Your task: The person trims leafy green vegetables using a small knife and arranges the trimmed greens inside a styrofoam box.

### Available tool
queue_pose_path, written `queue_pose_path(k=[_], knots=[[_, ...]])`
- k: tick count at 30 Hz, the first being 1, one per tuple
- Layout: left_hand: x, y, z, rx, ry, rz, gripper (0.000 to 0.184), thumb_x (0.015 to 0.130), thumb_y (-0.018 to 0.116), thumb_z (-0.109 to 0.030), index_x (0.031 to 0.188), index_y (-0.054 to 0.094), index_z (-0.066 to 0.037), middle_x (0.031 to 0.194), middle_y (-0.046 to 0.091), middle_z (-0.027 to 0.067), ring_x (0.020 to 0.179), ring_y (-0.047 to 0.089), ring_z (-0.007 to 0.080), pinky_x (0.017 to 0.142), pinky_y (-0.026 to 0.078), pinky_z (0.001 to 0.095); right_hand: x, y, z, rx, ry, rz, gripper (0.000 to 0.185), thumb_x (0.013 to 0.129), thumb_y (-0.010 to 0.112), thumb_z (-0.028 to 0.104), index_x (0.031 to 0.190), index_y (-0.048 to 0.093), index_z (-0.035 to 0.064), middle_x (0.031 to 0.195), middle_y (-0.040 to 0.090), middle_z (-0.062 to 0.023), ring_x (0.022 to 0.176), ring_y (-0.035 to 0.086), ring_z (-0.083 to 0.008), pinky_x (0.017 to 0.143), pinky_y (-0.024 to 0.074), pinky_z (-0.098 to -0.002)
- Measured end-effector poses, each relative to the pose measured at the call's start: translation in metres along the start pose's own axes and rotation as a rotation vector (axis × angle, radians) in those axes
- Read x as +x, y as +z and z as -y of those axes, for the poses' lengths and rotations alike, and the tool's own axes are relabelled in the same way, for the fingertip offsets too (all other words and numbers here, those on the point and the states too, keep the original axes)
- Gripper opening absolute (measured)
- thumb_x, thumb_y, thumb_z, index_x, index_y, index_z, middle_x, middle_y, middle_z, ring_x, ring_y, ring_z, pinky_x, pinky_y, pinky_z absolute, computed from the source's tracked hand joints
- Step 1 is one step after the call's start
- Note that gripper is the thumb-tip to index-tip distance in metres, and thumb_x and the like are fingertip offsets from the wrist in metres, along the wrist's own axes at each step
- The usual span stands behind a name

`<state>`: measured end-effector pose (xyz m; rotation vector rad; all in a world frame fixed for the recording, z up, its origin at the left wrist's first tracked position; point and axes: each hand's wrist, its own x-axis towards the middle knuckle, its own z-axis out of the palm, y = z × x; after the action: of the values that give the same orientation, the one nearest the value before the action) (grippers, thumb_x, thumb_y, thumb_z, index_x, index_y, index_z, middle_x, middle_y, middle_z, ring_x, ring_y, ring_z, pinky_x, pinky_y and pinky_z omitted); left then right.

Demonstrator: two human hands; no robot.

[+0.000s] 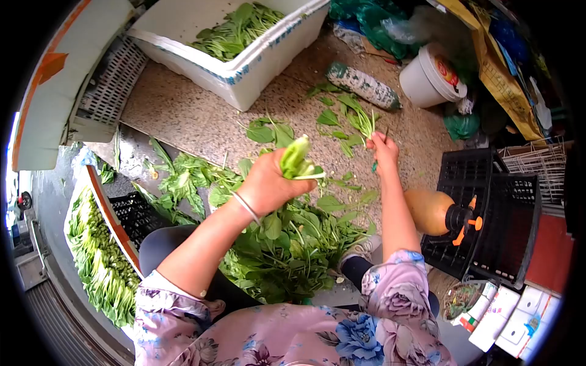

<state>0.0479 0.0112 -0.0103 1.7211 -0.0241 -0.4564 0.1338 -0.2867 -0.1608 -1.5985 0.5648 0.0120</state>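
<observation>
My left hand [267, 182], a bangle at its wrist, is closed around a bunch of leafy greens [295, 160]; the pale cut stems stick out past the thumb. To the right, my right hand [384, 151] is closed at the stem ends of a small sprig of leafy greens [361, 119], whose leaves rest on the speckled floor. A thin dark tip and a bit of green show at that hand, perhaps a small knife, mostly hidden by the fingers. Below both hands lies a large heap of loose greens [293, 238], between my legs.
A white foam box [238, 91] with greens inside stands ahead. Trimmed leaves [183, 177] litter the floor at left, near bundled greens [101, 262] in plastic. On the right are a white bucket [424, 79], an orange spray bottle [427, 210] and black crates [503, 226].
</observation>
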Motion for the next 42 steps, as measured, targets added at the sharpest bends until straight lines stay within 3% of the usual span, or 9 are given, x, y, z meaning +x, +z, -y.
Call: queue_pose_path(k=[4,11,16,23,29,31,33,37,42], knots=[[-0.008,0.007,-0.014,0.524,0.134,-0.049,0.028,0.061,0.069,-0.015,0.082,0.055,-0.004,0.079,0.061,0.0174,0.074,0.06,0.0336,0.067,0.049,0.0397,-0.044,-0.003,0.028,-0.054,0.133,0.24,0.022,0.081,0.062,0.017,0.094,0.06,-0.0009,0.071,0.061,-0.005,0.056,0.054,-0.0062,0.041,0.034,-0.0187],[-0.014,0.032,-0.009,0.602,0.765,-0.119,0.033,0.06,0.071,-0.009,0.089,0.056,-0.003,0.095,0.061,0.0137,0.08,0.062,0.0293,0.072,0.049,0.0355,-0.158,0.005,0.118,-0.094,0.204,0.713,0.018,0.08,0.062,0.016,0.088,0.06,-0.0005,0.068,0.06,-0.0068,0.05,0.052,-0.006,0.039,0.0329,-0.017],[-0.022,0.038,-0.028,-0.015,0.348,0.203,0.027,0.067,0.072,-0.005,0.087,0.054,-0.003,0.078,0.058,-0.0016,0.069,0.052,0.0051,0.064,0.046,0.0226,-0.21,-0.008,0.16,-0.005,0.168,0.627,0.024,0.083,0.06,0.02,0.091,0.059,-0.0025,0.073,0.06,-0.007,0.06,0.054,-0.0078,0.042,0.0346,-0.0165],[-0.033,0.041,-0.043,-0.3,0.03,0.311,0.019,0.069,0.075,-0.015,0.079,0.061,-0.007,0.067,0.057,-0.004,0.057,0.05,0.0043,0.047,0.039,0.0185,-0.248,-0.009,0.159,-0.068,-0.205,0.448,0.027,0.089,0.053,0.019,0.1,0.058,-0.0055,0.076,0.06,-0.0067,0.066,0.056,-0.0093,0.054,0.0418,-0.019],[-0.031,0.04,-0.038,-0.477,0.012,0.378,0.024,0.071,0.073,-0.013,0.091,0.062,-0.004,0.08,0.063,0.0015,0.068,0.057,0.0075,0.056,0.044,0.02,-0.249,-0.012,0.164,-0.104,-0.126,0.484,0.036,0.091,0.05,0.026,0.107,0.056,-0.0046,0.068,0.051,0.0006,0.056,0.042,-0.0045,0.05,0.0355,-0.0178],[-0.032,0.038,-0.045,-0.539,0.022,0.403,0.026,0.073,0.071,-0.012,0.094,0.061,-0.002,0.084,0.063,0.0029,0.074,0.058,0.0102,0.066,0.046,0.0218,-0.25,-0.015,0.162,0.239,0.012,0.585,0.04,0.091,0.048,0.031,0.113,0.054,-0.0018,0.069,0.048,0.0016,0.055,0.037,-0.0035,0.047,0.0302,-0.0166],[-0.033,0.037,-0.048,-0.572,0.012,0.436,0.025,0.073,0.07,-0.009,0.094,0.059,-0.002,0.084,0.062,0.005,0.077,0.058,0.0123,0.072,0.046,0.0254,-0.25,-0.016,0.16,0.251,0.008,0.623,0.042,0.092,0.046,0.031,0.12,0.05,0.0011,0.071,0.047,0.0024,0.056,0.036,-0.0029,0.046,0.0279,-0.0156],[-0.033,0.036,-0.05,-0.45,-0.008,0.449,0.028,0.073,0.071,-0.014,0.094,0.058,-0.002,0.081,0.063,0.0048,0.072,0.059,0.0115,0.056,0.046,0.0218,-0.253,-0.016,0.158,0.157,-0.049,0.595,0.039,0.092,0.046,0.027,0.123,0.049,0.0015,0.068,0.044,0.0047,0.055,0.034,-0.0026,0.047,0.0263,-0.0141],[-0.028,0.038,-0.043,-0.369,0.001,0.442,0.026,0.073,0.071,-0.015,0.092,0.058,-0.002,0.08,0.063,0.0048,0.07,0.059,0.0113,0.051,0.044,0.0207,-0.244,-0.024,0.152,0.127,-0.091,0.579,0.037,0.091,0.049,0.024,0.12,0.051,0.001,0.066,0.045,0.0056,0.056,0.036,-0.0017,0.048,0.0293,-0.0146]])
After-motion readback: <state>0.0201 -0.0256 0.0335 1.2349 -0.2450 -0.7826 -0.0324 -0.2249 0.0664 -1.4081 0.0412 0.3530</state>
